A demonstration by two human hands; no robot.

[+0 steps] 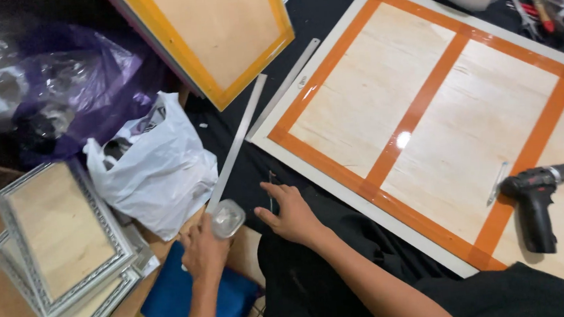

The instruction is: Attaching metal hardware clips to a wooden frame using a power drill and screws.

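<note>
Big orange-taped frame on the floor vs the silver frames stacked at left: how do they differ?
The large frame has a plain white border with glossy orange tape over its plywood back; the silver frames have ornate silver borders and no tape. The large frame lies single on the black cloth with a drill on it; the silver frames are stacked and far smaller. Both lie back-up, showing plywood backs. Neither hand touches either.

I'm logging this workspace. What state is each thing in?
Left hand: grips a small clear container.
Right hand: open, flat on the black cloth.
Cordless drill: lying idle on the large panel.
White plastic bag: crumpled, open-topped.
Silver frames: stacked face down.
</note>
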